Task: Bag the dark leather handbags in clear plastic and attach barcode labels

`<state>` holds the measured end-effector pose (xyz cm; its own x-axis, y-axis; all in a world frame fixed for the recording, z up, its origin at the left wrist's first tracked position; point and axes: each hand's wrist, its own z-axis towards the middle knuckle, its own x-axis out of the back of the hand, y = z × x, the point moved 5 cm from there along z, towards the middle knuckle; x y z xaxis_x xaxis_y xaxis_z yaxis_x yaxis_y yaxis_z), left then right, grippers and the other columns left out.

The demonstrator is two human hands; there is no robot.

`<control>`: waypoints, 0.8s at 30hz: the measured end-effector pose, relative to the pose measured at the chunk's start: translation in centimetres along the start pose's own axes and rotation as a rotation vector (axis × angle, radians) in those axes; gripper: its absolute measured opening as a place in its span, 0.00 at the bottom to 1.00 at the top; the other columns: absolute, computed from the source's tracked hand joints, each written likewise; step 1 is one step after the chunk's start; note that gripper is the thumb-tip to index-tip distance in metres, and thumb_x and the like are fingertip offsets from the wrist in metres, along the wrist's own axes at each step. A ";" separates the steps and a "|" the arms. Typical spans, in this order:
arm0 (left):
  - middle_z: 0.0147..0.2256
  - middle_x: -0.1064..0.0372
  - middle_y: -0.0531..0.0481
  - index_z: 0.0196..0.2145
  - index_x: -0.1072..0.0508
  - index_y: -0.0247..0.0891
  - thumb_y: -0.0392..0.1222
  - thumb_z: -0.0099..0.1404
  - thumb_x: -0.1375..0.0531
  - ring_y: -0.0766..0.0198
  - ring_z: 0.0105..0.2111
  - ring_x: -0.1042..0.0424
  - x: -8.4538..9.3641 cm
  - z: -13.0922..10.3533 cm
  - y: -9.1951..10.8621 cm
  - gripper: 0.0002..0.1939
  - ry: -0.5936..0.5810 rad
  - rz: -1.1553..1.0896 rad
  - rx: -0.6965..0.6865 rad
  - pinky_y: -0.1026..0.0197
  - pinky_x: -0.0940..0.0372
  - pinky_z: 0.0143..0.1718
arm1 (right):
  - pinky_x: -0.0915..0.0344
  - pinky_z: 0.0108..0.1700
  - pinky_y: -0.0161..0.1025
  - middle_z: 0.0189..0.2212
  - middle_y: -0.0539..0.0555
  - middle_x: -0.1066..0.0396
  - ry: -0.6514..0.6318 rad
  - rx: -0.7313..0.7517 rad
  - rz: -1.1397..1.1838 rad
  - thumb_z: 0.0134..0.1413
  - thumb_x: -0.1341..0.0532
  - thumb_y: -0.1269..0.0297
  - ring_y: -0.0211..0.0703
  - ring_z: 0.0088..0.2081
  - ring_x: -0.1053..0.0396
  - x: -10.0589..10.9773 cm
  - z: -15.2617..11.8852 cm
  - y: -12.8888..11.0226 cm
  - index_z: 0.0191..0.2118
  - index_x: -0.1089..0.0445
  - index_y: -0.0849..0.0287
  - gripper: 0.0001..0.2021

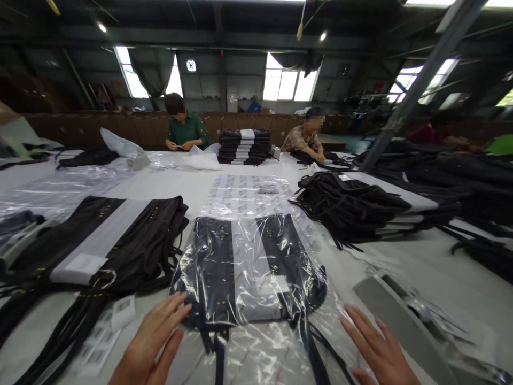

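Observation:
A folded black garment with a white paper band lies inside a clear plastic bag (248, 267) right in front of me. Its dark straps (220, 355) trail toward me under the plastic. My left hand (156, 337) is at the lower left edge of the bag, fingers stretched out, holding nothing. On the other side, my right hand (374, 345) lies spread beside the bag's lower right edge and grips nothing. Whether either hand presses on the plastic is hard to tell. Past the bag lie more clear printed plastic bags (244, 190).
To the left lies a stack of banded black garments (132, 230), with barcode labels (98, 342) nearby. Another garment pile (352, 206) lies at right, near a grey box (401, 321). Two co-workers (186, 125) (306, 136) handle things across the table. A slanted metal post (420, 85) rises at right.

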<state>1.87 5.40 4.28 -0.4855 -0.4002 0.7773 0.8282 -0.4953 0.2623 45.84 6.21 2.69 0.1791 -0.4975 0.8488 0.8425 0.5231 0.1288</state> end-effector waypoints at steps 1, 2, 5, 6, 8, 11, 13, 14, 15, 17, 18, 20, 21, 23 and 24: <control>0.60 0.40 0.50 0.59 0.39 0.50 0.39 0.65 0.45 0.57 0.60 0.40 0.2 2.2 -0.1 0.25 0.005 -0.030 0.005 0.51 0.40 0.60 | 0.65 0.68 0.50 0.66 0.59 0.51 0.013 0.022 0.003 0.62 0.51 0.56 0.51 0.65 0.51 0.6 2.1 0.2 0.66 0.53 0.59 0.29; 0.60 0.40 0.51 0.58 0.38 0.50 0.39 0.66 0.46 0.58 0.60 0.41 0.2 4.3 -0.4 0.23 0.000 -0.066 0.025 0.51 0.41 0.60 | 0.65 0.68 0.48 0.66 0.59 0.52 0.024 0.023 0.020 0.64 0.51 0.57 0.49 0.65 0.52 1.0 4.1 0.4 0.66 0.53 0.60 0.28; 0.56 0.34 0.51 0.53 0.32 0.48 0.44 0.67 0.46 0.60 0.57 0.37 0.5 10.1 -2.4 0.17 0.026 -0.168 0.117 0.54 0.40 0.59 | 0.56 0.67 0.50 0.66 0.58 0.52 0.024 -0.036 0.132 0.65 0.52 0.58 0.48 0.65 0.51 0.8 9.3 0.9 0.66 0.51 0.57 0.25; 0.53 0.32 0.51 0.51 0.31 0.47 0.46 0.67 0.46 0.60 0.54 0.34 0.7 11.8 -3.6 0.16 0.049 -0.185 0.169 0.55 0.38 0.57 | 0.51 0.65 0.51 0.66 0.58 0.51 0.019 -0.064 0.182 0.66 0.52 0.58 0.48 0.65 0.50 0.4 10.8 1.0 0.65 0.50 0.55 0.25; 0.49 0.28 0.51 0.49 0.29 0.45 0.50 0.65 0.45 0.59 0.48 0.29 0.9 15.0 -6.4 0.17 0.097 -0.177 0.281 0.57 0.34 0.51 | 0.45 0.63 0.52 0.65 0.57 0.48 0.014 -0.113 0.287 0.66 0.52 0.58 0.48 0.63 0.47 -0.9 13.9 1.3 0.64 0.48 0.53 0.23; 0.47 0.27 0.48 0.51 0.30 0.41 0.53 0.64 0.45 0.57 0.45 0.29 -0.2 19.9 -10.6 0.21 0.073 -0.087 0.335 0.55 0.35 0.50 | 0.43 0.62 0.52 0.61 0.59 0.42 0.023 -0.165 0.440 0.66 0.52 0.58 0.48 0.61 0.43 -3.5 19.1 1.8 0.61 0.42 0.56 0.21; 0.47 0.28 0.45 0.53 0.32 0.38 0.52 0.64 0.46 0.55 0.47 0.30 -2.1 22.8 -12.8 0.23 -0.003 -0.037 0.323 0.54 0.38 0.51 | 0.42 0.62 0.53 0.59 0.61 0.38 0.040 -0.188 0.535 0.65 0.52 0.57 0.49 0.60 0.40 -5.5 22.7 2.0 0.59 0.39 0.59 0.21; 0.48 0.28 0.44 0.54 0.33 0.37 0.51 0.65 0.46 0.55 0.47 0.30 -3.2 24.0 -13.8 0.24 -0.046 -0.023 0.319 0.55 0.38 0.52 | 0.41 0.61 0.53 0.58 0.61 0.37 0.042 -0.195 0.578 0.65 0.52 0.57 0.49 0.59 0.39 -6.6 24.5 2.0 0.58 0.38 0.59 0.21; 0.48 0.28 0.44 0.54 0.33 0.36 0.50 0.65 0.46 0.55 0.47 0.30 -4.4 25.0 -14.6 0.23 -0.087 -0.017 0.316 0.55 0.39 0.52 | 0.41 0.61 0.53 0.57 0.60 0.35 0.040 -0.197 0.621 0.65 0.51 0.58 0.49 0.58 0.37 -7.8 26.2 1.9 0.58 0.37 0.59 0.20; 0.47 0.27 0.42 0.54 0.33 0.36 0.49 0.66 0.46 0.55 0.45 0.29 -6.8 26.5 -15.9 0.23 -0.169 -0.002 0.318 0.55 0.38 0.50 | 0.39 0.60 0.53 0.54 0.59 0.32 0.030 -0.175 0.695 0.63 0.50 0.60 0.49 0.55 0.35 -10.3 29.4 1.2 0.55 0.35 0.59 0.19; 0.46 0.27 0.42 0.54 0.33 0.36 0.49 0.66 0.47 0.55 0.44 0.29 -8.0 26.9 -16.4 0.22 -0.209 0.010 0.325 0.55 0.38 0.49 | 0.39 0.59 0.53 0.52 0.59 0.31 0.026 -0.151 0.727 0.62 0.49 0.62 0.49 0.54 0.34 -11.5 31.0 0.6 0.54 0.33 0.59 0.18; 0.44 0.27 0.40 0.52 0.31 0.37 0.50 0.66 0.47 0.52 0.45 0.29 -10.0 27.5 -17.3 0.21 -0.276 0.040 0.345 0.53 0.38 0.49 | 0.37 0.57 0.52 0.49 0.59 0.28 0.015 -0.089 0.777 0.60 0.48 0.66 0.49 0.52 0.32 -13.9 33.9 -1.0 0.50 0.31 0.58 0.16; 0.45 0.28 0.40 0.50 0.29 0.38 0.51 0.65 0.46 0.50 0.46 0.30 -10.8 27.8 -17.7 0.20 -0.302 0.056 0.356 0.51 0.39 0.49 | 0.36 0.56 0.51 0.47 0.58 0.27 0.006 -0.058 0.795 0.59 0.48 0.68 0.49 0.50 0.31 -15.1 35.2 -1.9 0.48 0.30 0.58 0.15; 0.46 0.30 0.38 0.45 0.27 0.39 0.53 0.65 0.46 0.47 0.49 0.33 -12.2 28.1 -18.5 0.19 -0.336 0.084 0.379 0.48 0.40 0.50 | 0.33 0.52 0.47 0.43 0.56 0.26 -0.019 0.004 0.828 0.59 0.48 0.70 0.47 0.46 0.29 -17.2 37.6 -3.8 0.45 0.29 0.56 0.13; 0.47 0.31 0.38 0.44 0.27 0.39 0.53 0.65 0.46 0.45 0.50 0.35 -12.7 28.2 -18.9 0.18 -0.344 0.093 0.394 0.47 0.41 0.50 | 0.32 0.50 0.45 0.41 0.55 0.25 -0.031 0.035 0.845 0.60 0.49 0.71 0.45 0.45 0.29 -18.2 38.5 -4.8 0.45 0.29 0.56 0.13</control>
<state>0.27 41.66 5.56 -0.3402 -0.1194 0.9327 0.9378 -0.1162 0.3272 18.99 39.44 6.39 0.7270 0.0895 0.6807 0.4156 0.7319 -0.5400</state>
